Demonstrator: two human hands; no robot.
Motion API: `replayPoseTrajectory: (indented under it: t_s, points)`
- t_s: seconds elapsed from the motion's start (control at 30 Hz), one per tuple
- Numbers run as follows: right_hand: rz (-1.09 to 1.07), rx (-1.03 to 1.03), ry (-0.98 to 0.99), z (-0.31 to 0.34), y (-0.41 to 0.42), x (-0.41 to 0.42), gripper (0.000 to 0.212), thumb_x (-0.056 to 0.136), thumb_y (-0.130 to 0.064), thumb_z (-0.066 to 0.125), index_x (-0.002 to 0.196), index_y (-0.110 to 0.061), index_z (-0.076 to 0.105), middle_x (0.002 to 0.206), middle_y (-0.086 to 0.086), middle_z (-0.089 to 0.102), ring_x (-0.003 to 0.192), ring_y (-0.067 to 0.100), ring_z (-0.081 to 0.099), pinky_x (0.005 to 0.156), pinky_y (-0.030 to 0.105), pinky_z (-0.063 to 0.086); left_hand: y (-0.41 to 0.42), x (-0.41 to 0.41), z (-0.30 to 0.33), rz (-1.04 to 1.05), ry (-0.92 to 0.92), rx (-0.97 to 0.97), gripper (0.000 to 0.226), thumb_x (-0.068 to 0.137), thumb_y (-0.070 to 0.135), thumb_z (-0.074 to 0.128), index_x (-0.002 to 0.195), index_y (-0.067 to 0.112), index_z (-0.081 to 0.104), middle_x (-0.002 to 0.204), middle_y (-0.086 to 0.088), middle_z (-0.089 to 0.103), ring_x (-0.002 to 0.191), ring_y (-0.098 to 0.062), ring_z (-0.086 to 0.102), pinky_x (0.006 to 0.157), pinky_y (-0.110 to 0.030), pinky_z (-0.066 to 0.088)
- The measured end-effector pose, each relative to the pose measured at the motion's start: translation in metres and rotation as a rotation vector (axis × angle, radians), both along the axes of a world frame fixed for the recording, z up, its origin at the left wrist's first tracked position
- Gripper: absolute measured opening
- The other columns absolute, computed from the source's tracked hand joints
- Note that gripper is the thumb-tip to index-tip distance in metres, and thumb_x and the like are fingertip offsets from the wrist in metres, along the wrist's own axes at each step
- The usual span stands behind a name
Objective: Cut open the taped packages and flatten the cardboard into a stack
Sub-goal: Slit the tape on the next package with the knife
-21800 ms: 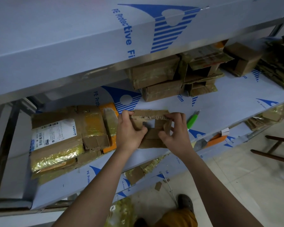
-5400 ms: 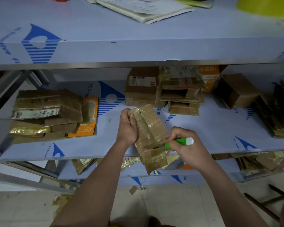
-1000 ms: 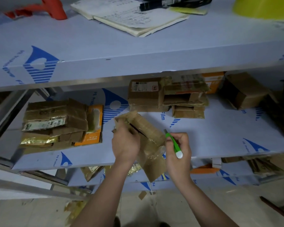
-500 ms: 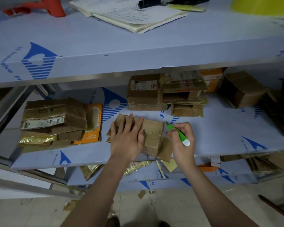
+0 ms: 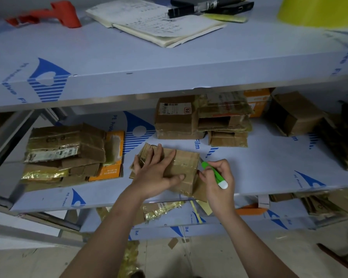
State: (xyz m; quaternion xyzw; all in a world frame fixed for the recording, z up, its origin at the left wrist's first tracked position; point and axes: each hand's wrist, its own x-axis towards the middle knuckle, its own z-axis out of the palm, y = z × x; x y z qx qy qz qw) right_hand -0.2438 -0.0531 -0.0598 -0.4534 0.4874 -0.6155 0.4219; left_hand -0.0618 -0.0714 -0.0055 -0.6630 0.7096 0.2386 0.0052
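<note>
A metal shelf rack wrapped in pale blue protective film (image 5: 249,165) is seen, with its middle shelf taken as the landmark. On that shelf a flattened brown cardboard package with clear tape (image 5: 181,167) lies near the front edge. Left of it a stack of flattened brown cardboard with gold tape (image 5: 64,149) is laid over a flat orange carton (image 5: 113,169). Behind it taped brown boxes (image 5: 201,121) are piled. On the shelf above, an open notebook (image 5: 153,21) and a red plastic tool (image 5: 48,15) are laid.
</note>
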Motion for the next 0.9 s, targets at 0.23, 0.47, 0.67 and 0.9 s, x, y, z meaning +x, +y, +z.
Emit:
replayPoseTrajectory:
  t_s: [0.23,0.47,0.67,0.9]
  points:
    - [-0.034,0.006,-0.080,0.001,0.006,0.003,0.009,0.087,-0.013,0.053,0.087,-0.021,0.057,0.080,-0.006,0.061,0.083,0.022,0.062,0.083,0.059,0.055,-0.002,0.006,0.000,-0.003,0.139,0.003,0.079,0.089,0.058,0.058,0.152,0.047,0.012,0.161,0.010,-0.020,0.147,-0.013,-0.024,0.110,-0.045,-0.028]
    - [-0.062,-0.004,-0.074,-0.006,0.005,0.005,0.007,0.087,-0.018,0.054,0.088,-0.024,0.056,0.082,-0.005,0.062,0.086,0.036,0.063,0.082,0.064,0.052,0.001,0.008,-0.001,0.011,0.185,-0.014,0.082,0.086,0.055,0.063,0.152,0.047,0.015,0.162,0.011,-0.018,0.147,-0.011,-0.023,0.110,-0.042,-0.029]
    - [-0.085,-0.033,-0.090,-0.006,0.011,0.010,0.006,0.086,-0.022,0.057,0.089,-0.027,0.059,0.086,-0.003,0.063,0.091,0.032,0.064,0.081,0.059,0.054,0.006,0.008,-0.002,0.019,0.186,-0.044,0.081,0.086,0.052,0.064,0.152,0.047,0.015,0.161,0.013,-0.018,0.147,-0.012,-0.022,0.108,-0.039,-0.030]
    - [-0.062,0.005,-0.065,-0.005,0.005,0.008,0.002,0.083,-0.025,0.057,0.083,-0.026,0.057,0.078,-0.004,0.061,0.085,0.037,0.061,0.075,0.056,0.053,0.003,0.008,-0.005,0.017,0.163,-0.054,0.079,0.087,0.055,0.060,0.152,0.046,0.015,0.162,0.012,-0.017,0.148,-0.013,-0.021,0.109,-0.040,-0.029]
